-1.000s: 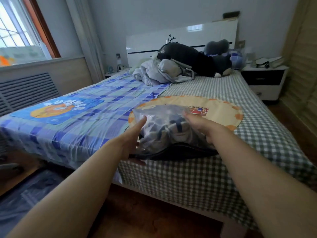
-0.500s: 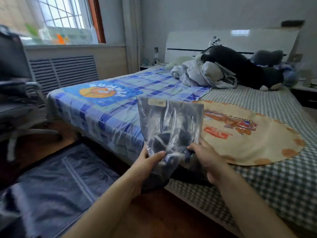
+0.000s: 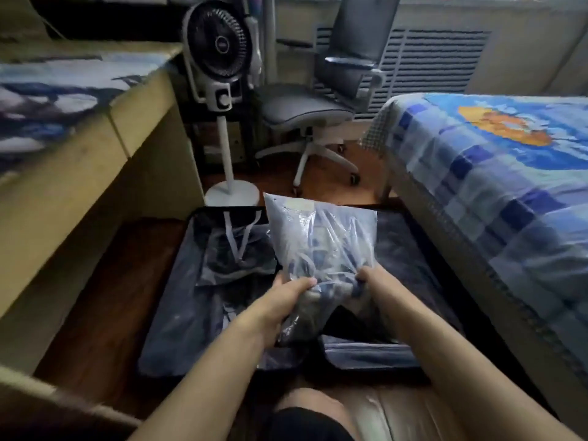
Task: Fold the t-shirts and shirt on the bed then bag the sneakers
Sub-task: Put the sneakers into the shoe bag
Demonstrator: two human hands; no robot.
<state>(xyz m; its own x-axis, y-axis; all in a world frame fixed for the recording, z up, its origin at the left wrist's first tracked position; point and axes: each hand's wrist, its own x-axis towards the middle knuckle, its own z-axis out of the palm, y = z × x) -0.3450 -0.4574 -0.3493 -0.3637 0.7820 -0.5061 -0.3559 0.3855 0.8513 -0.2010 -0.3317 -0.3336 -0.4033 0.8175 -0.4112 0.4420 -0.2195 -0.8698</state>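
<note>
Head view: both hands' grip holds bagged sneakers (image 3: 321,246) above suitcase (image 3: 394,354).

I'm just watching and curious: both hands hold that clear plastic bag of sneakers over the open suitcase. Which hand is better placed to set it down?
Probably the right hand: the clear plastic bag of sneakers hangs nearer the open dark suitcase's bare right half. The left hand hovers over the half already holding packed items.

Sneakers (image 3: 321,259) inside the clear plastic bag (image 3: 318,230): only dark, blurred shapes, count undeterminable. Open suitcase (image 3: 222,313) contents indistinct; its middle is covered by the bag. Bed (image 3: 496,192) cut off at 3 o'clock; desk (image 3: 73,148) at 9 o'clock.
</note>
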